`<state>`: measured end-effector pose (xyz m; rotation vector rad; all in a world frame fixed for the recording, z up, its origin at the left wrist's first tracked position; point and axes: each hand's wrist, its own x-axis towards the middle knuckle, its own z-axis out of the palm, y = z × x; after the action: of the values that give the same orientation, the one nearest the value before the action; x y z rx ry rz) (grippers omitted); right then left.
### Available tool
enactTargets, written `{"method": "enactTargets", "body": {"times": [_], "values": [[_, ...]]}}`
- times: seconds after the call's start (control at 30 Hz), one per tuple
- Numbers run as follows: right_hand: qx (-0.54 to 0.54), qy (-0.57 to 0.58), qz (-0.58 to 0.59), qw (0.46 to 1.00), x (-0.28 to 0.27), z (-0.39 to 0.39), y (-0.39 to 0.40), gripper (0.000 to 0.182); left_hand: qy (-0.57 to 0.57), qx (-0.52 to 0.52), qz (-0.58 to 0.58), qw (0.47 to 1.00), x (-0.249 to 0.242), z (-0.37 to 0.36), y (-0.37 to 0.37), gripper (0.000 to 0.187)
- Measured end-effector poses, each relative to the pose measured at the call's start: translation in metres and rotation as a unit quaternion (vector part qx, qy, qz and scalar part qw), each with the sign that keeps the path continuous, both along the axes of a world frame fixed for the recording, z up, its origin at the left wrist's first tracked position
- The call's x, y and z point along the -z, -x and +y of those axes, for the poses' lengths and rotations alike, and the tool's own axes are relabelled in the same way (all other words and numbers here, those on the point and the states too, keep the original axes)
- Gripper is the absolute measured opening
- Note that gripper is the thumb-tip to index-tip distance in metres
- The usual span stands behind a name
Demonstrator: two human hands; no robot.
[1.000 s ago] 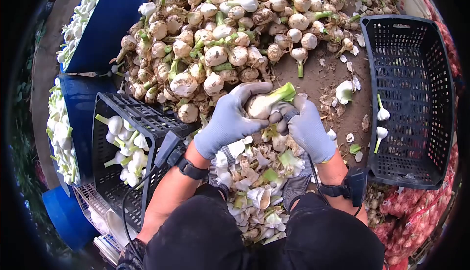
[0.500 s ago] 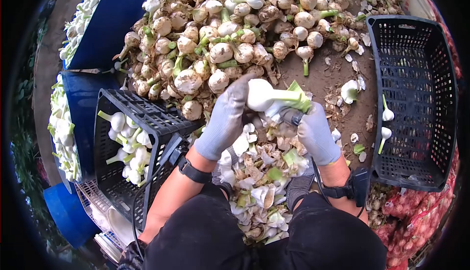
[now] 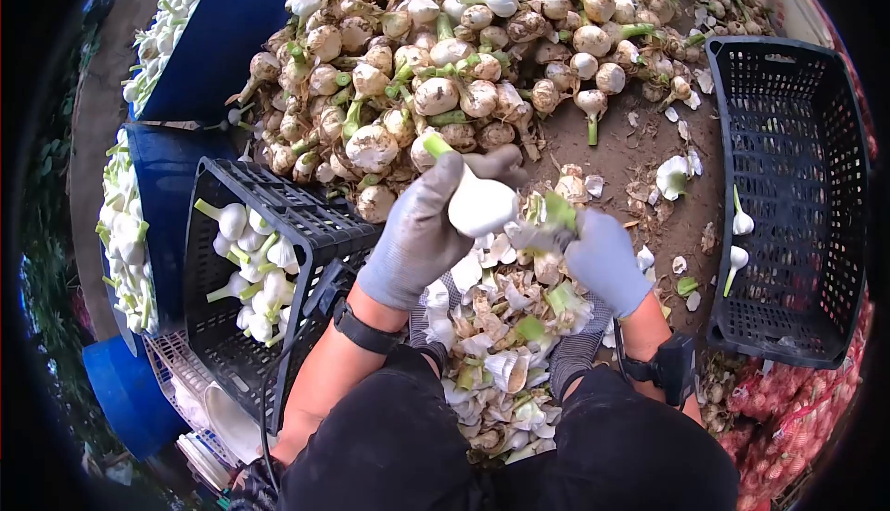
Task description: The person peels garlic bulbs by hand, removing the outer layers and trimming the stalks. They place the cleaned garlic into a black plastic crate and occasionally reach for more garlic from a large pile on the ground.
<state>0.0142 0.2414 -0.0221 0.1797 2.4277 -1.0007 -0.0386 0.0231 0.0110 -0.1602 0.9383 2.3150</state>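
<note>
On brown floor [image 3: 607, 154], garlic pile [image 3: 436, 96] nr blk crates [image 3: 788, 275], L grip [image 3: 417, 228] round bulb [image 3: 484, 208], R grip [image 3: 607, 259] round peel [image 3: 560, 212]

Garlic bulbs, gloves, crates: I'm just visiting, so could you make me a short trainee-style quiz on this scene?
1. True or false: the pale grey-gloved left hand holds a round white garlic bulb with a green stem.
2. How many bulbs lie in the black perforated plastic crate on the right? A) none B) two C) six
3. Fill in: loose, papery whitish garlic skins lie between two grey-striped ____.

Key: 1. True. 2. B. 3. Feet.
</note>
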Motion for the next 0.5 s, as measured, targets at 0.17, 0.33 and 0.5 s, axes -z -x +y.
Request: {"method": "enactTargets", "body": {"times": [0.17,0.33,0.5], "values": [[-0.372,0.342,-0.167,0.846,-0.024,-0.027,-0.033,0.029,0.401,-0.231,0.269,0.845,-0.033,-0.041,0.009,0.034],[-0.321,-0.084,0.047,0.942,-0.017,-0.014,-0.022,0.039,0.637,-0.397,0.375,0.544,-0.127,-0.138,-0.011,0.034],[-0.144,-0.211,0.159,0.954,0.009,0.013,0.011,0.041,0.527,-0.344,0.46,0.626,-0.136,-0.062,-0.013,0.043]]}}
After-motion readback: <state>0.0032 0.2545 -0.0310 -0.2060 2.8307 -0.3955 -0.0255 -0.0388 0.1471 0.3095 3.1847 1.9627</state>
